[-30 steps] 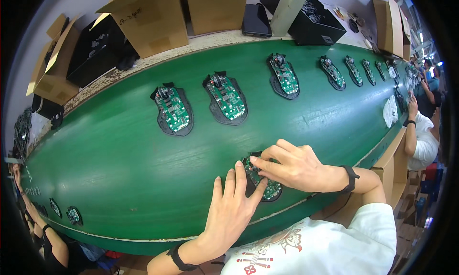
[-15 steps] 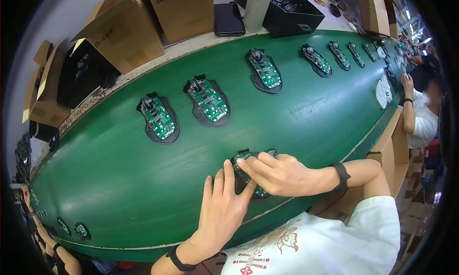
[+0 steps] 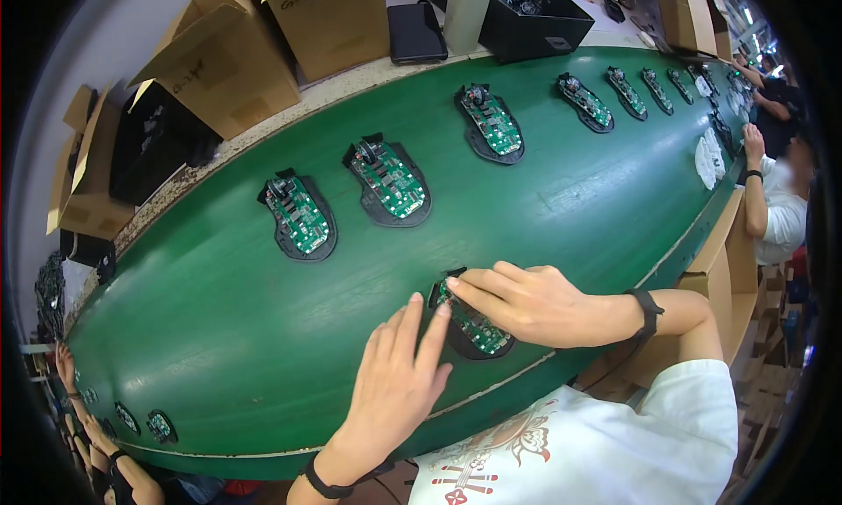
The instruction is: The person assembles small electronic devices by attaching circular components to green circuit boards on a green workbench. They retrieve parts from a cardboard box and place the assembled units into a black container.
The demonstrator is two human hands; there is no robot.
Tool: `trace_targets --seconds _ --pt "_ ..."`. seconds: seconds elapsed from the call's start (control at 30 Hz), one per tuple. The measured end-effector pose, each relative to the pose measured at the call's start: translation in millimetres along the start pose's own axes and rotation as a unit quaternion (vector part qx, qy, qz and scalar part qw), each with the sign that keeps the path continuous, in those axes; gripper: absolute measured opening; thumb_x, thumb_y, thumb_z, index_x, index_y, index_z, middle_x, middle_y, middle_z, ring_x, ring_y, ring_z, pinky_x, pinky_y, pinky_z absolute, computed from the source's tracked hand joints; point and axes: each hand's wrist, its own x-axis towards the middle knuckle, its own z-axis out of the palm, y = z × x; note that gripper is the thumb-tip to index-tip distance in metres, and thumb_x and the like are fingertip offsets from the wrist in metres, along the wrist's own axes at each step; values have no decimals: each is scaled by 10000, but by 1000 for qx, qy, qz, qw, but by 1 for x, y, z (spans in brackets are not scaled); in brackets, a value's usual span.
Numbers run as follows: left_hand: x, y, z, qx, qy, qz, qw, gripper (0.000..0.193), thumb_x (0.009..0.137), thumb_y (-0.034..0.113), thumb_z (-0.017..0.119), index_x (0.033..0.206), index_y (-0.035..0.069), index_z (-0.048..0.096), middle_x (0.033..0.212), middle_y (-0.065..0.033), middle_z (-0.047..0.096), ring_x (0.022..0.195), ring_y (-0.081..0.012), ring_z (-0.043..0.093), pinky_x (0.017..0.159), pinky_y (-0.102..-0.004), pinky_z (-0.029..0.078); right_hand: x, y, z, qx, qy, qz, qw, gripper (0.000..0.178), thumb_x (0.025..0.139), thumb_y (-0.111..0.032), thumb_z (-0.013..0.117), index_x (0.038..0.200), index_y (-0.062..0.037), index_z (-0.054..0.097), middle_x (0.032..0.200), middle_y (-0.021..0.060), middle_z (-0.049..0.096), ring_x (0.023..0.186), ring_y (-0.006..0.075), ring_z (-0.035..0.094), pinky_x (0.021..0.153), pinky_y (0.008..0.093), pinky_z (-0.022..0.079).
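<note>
Near the belt's front edge lies a black mouse base with a green circuit board [image 3: 481, 329], partly hidden by my hands. My left hand [image 3: 399, 373] has its fingers stretched and apart. Its index fingertip touches the board's upper left side, and its thumb stands away from the board. From the right, my right hand [image 3: 535, 305] reaches over the same mouse base. Its fingers are close together, with the fingertips at the board's upper end and the rest along its right side. The right thumb is hidden.
The green conveyor belt [image 3: 351, 303] carries more mouse bases with boards [image 3: 390, 182] along its far half. Cardboard boxes [image 3: 228, 66] and a black bin [image 3: 535, 22] stand beyond it. At the right is an open carton [image 3: 724, 259], with a co-worker [image 3: 776, 198] farther along.
My left index finger has moved onto the board's upper part, and its thumb has come off the board. My right hand has shifted slightly right. The far mouse bases sit slightly farther right in view.
</note>
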Motion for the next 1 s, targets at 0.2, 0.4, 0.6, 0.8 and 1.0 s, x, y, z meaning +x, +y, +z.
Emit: trace_targets --seconds 0.2,0.4,0.6,0.8,1.0 --pt "4 0 2 50 -14 10 999 850 726 135 798 1458 -9 391 1453 -269 400 1259 -374 458 962 -472 399 -2 -4 6 -73 23 -23 997 527 795 -81 609 1307 38 567 1147 103 594 871 158 563 512 226 495" --pt "4 -1 1 13 -20 1 1000 890 717 133 806 1472 -17 357 1466 -273 388 1264 -380 450 970 -478 379 3 -5 4 -44 1 23 999 533 799 -88 611 1319 15 560 1133 84 576 893 161 558 530 220 506" --pt "3 -1 1 31 -33 2 999 916 713 145 811 1477 -28 335 1480 -270 376 1269 -388 445 973 -492 365 0 2 -9 19 21 79 997 502 788 -77 608 1282 10 576 1132 70 579 896 193 574 548 260 539" --pt "7 3 -1 28 -32 -8 999 887 722 127 802 1475 -9 353 1474 -271 382 1252 -380 454 968 -484 369 -21 -1 -10 62 25 108 992 553 665 7 679 1216 -25 642 1035 49 628 762 189 577 494 284 492" --pt "13 8 -7 -28 -11 -19 999 805 698 100 812 1427 234 499 1499 -318 294 1243 -452 423 1027 -494 392 -32 6 -20 45 41 146 987 443 704 -34 672 1146 -37 666 1019 29 614 838 170 580 525 263 516"
